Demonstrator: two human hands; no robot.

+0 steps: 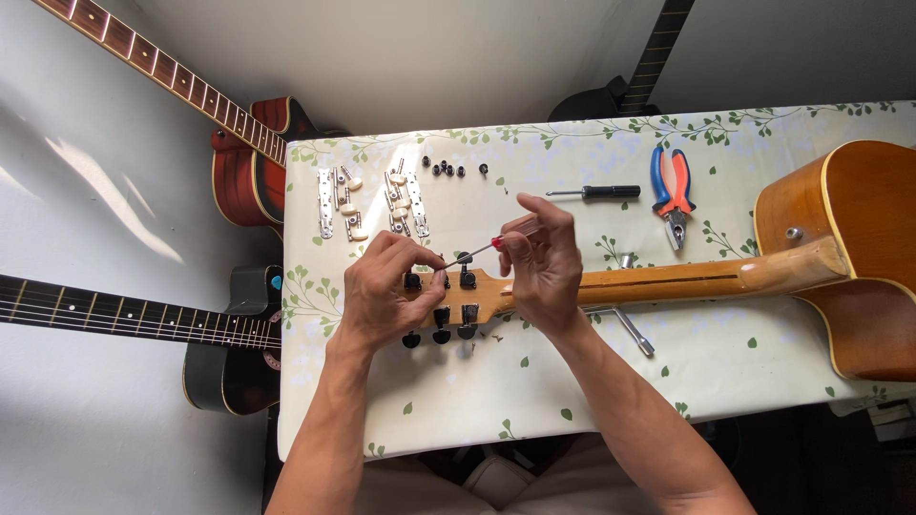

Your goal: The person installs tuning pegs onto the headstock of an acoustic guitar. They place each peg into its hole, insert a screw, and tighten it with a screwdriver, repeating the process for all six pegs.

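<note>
An acoustic guitar [840, 257] lies face down across the table, its neck [687, 281] running left to the headstock [477, 296]. Black tuning machines [441, 336] sit along the headstock's edges. My left hand [386, 286] pinches a tuner at the headstock's far edge. My right hand [544, 257] holds a small red-handled screwdriver [472, 253], whose tip points down-left at that tuner beside my left fingers.
Old metal tuner strips with cream knobs [367, 205] lie at the table's back left, with small black bushings [447, 170] near them. A black-handled screwdriver [596, 192], blue-and-orange pliers [673, 191] and a metal wrench [632, 329] lie around the neck. Two guitars [243, 157] stand on the floor at left.
</note>
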